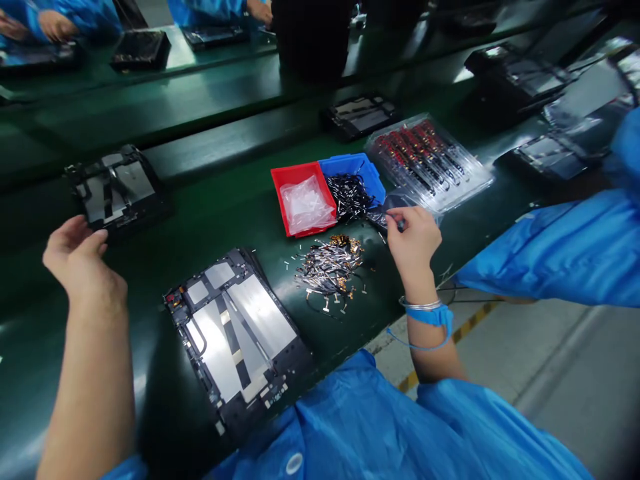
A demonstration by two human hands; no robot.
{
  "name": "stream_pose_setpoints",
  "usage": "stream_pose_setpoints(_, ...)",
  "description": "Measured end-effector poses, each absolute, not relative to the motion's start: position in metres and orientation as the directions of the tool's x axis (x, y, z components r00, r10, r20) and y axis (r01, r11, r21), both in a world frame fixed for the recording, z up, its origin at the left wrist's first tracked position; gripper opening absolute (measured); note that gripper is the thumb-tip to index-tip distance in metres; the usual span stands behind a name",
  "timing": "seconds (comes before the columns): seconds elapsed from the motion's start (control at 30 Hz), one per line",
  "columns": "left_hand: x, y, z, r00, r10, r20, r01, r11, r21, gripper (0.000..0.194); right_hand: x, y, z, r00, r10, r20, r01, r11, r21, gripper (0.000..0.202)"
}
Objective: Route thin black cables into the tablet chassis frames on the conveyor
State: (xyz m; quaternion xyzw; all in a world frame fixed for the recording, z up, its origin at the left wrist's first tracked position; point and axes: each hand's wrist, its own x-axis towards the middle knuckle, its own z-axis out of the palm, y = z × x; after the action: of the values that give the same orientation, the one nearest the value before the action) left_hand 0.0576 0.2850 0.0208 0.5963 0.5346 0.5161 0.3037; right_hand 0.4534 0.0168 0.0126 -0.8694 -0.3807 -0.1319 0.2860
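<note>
My left hand point(77, 257) is at the left, fingers apart and slightly curled, beside the near edge of a tablet-like device point(117, 187) with its inside exposed. On the right, my right hand point(413, 237) has its fingers pinched together over a dark plastic bag point(377, 217); what sits between the fingertips is too small to name. A stack of opened devices point(240, 333) lies in front of me. Beyond its right side is a loose pile of small metallic cables point(330, 267). A red bin point(303, 230) holds clear plastic bags, and an adjoining blue bin point(373, 170) holds black parts.
A clear tray point(465, 180) of red and black strips lies right of the bins. Another device point(363, 113) sits behind them. A person's blue sleeve point(560, 247) reaches in at right. Across the bench, other people's hands point(57, 25) work near devices. A dark cylinder stands at top centre.
</note>
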Motion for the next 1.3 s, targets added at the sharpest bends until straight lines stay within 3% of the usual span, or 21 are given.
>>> stream_pose_setpoints(0.03, 0.069, 0.269, 0.027, -0.243, 0.932, 0.270, 0.267, -0.204, 0.942, 0.038, 0.455, 0.018, 0.013, 0.687, 0.598, 0.412, 0.726, -0.569, -0.385, 0.014)
stream_pose_setpoints(0.1, 0.092, 0.236, 0.041, -0.267, 0.937, 0.224, 0.153, -0.188, 0.970, 0.030, 0.454, 0.022, 0.013, 0.691, 0.643, 0.331, 0.723, -0.598, -0.346, 0.012)
stream_pose_setpoints(0.23, 0.120, 0.183, 0.060, -0.021, 0.976, 0.217, 0.046, -0.216, 0.975, 0.023, 0.445, 0.029, 0.016, 0.701, 0.669, 0.249, 0.713, -0.646, -0.271, 0.015)
stream_pose_setpoints(0.4, 0.120, 0.154, 0.063, 0.187, 0.967, 0.175, 0.048, -0.187, 0.981, 0.018, 0.439, 0.021, 0.023, 0.758, 0.555, 0.343, 0.646, -0.714, -0.272, 0.017)
stream_pose_setpoints(0.53, 0.121, 0.143, 0.064, 0.337, 0.936, 0.104, 0.038, -0.124, 0.992, 0.016, 0.436, 0.023, 0.032, 0.778, 0.590, 0.217, 0.628, -0.715, -0.307, 0.011)
stream_pose_setpoints(0.6, 0.121, 0.138, 0.065, 0.402, 0.912, 0.084, 0.042, -0.110, 0.993, 0.016, 0.434, 0.024, 0.040, 0.749, 0.610, 0.258, 0.662, -0.676, -0.323, 0.010)
stream_pose_setpoints(0.7, 0.119, 0.134, 0.064, 0.462, 0.882, 0.088, 0.049, -0.125, 0.991, 0.017, 0.432, 0.020, 0.051, 0.713, 0.553, 0.430, 0.696, -0.631, -0.342, 0.011)
stream_pose_setpoints(0.77, 0.118, 0.132, 0.064, 0.481, 0.873, 0.078, 0.076, -0.130, 0.989, 0.020, 0.429, 0.017, 0.056, 0.727, 0.483, 0.488, 0.682, -0.591, -0.431, 0.011)
stream_pose_setpoints(0.8, 0.118, 0.130, 0.063, 0.490, 0.870, 0.064, 0.089, -0.123, 0.988, 0.022, 0.426, 0.017, 0.057, 0.747, 0.491, 0.449, 0.665, -0.537, -0.518, 0.010)
stream_pose_setpoints(0.9, 0.122, 0.124, 0.061, 0.534, 0.845, 0.018, 0.097, -0.082, 0.992, 0.024, 0.403, 0.026, 0.056, 0.688, 0.711, 0.141, 0.443, -0.258, -0.859, 0.013)
stream_pose_setpoints(0.97, 0.128, 0.117, 0.058, 0.564, 0.826, 0.008, 0.080, -0.064, 0.995, 0.024, 0.377, 0.035, 0.053, 0.535, 0.845, -0.014, 0.176, -0.127, -0.976, 0.019)
stream_pose_setpoints(1.03, 0.135, 0.109, 0.053, 0.575, 0.818, 0.012, 0.065, -0.061, 0.996, 0.025, 0.347, 0.043, 0.050, 0.422, 0.903, -0.079, -0.002, -0.086, -0.996, 0.021)
stream_pose_setpoints(1.13, 0.144, 0.098, 0.043, 0.558, 0.830, 0.013, 0.008, -0.020, 1.000, 0.031, 0.307, 0.052, 0.045, 0.314, 0.945, -0.089, -0.098, -0.061, -0.993, 0.017)
stream_pose_setpoints(1.23, 0.149, 0.093, 0.036, 0.489, 0.871, -0.044, -0.053, 0.080, 0.995, 0.029, 0.283, 0.055, 0.039, 0.266, 0.963, -0.040, -0.079, -0.019, -0.997, 0.013)
stream_pose_setpoints(1.3, 0.148, 0.094, 0.032, 0.444, 0.892, -0.080, -0.055, 0.116, 0.992, 0.029, 0.277, 0.053, 0.035, 0.237, 0.971, 0.024, 0.031, 0.017, -0.999, 0.012)
